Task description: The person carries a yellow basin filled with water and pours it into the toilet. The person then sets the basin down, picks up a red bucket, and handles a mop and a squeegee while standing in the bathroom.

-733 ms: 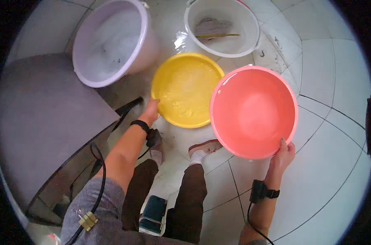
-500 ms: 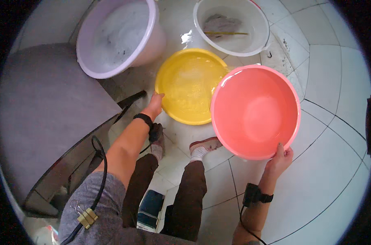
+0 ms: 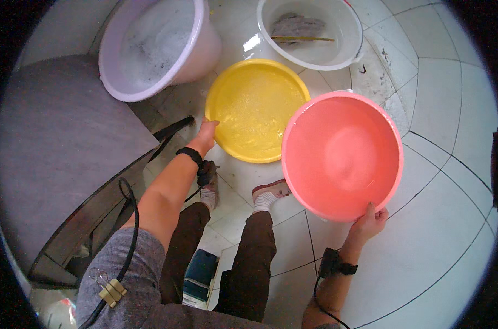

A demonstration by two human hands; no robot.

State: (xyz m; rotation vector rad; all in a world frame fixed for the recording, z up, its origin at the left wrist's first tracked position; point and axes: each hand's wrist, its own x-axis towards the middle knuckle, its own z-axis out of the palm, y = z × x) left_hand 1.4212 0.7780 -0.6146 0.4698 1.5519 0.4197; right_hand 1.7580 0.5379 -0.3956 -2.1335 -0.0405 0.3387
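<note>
My left hand (image 3: 206, 133) grips the yellow basin (image 3: 257, 111) rim; my right hand (image 3: 371, 220) holds the pink basin (image 3: 342, 154), whose rim overlaps the yellow one and hides my fingertips.

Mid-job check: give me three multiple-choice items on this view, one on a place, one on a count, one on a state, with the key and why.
1. Where is the left hand?
A. on the near rim of the yellow basin
B. inside the lilac tub
C. on the grey seat

2. How many round basins and tubs are in view?
A. two
B. four
C. six

3. How is the pink basin held?
A. gripped by both hands
B. standing untouched
C. gripped at its near rim by the right hand

Key: 1 A, the fingers lie on the yellow rim. 2 B, lilac, white, yellow and pink. 3 C, only the right hand's fingers curl over its edge.
</note>
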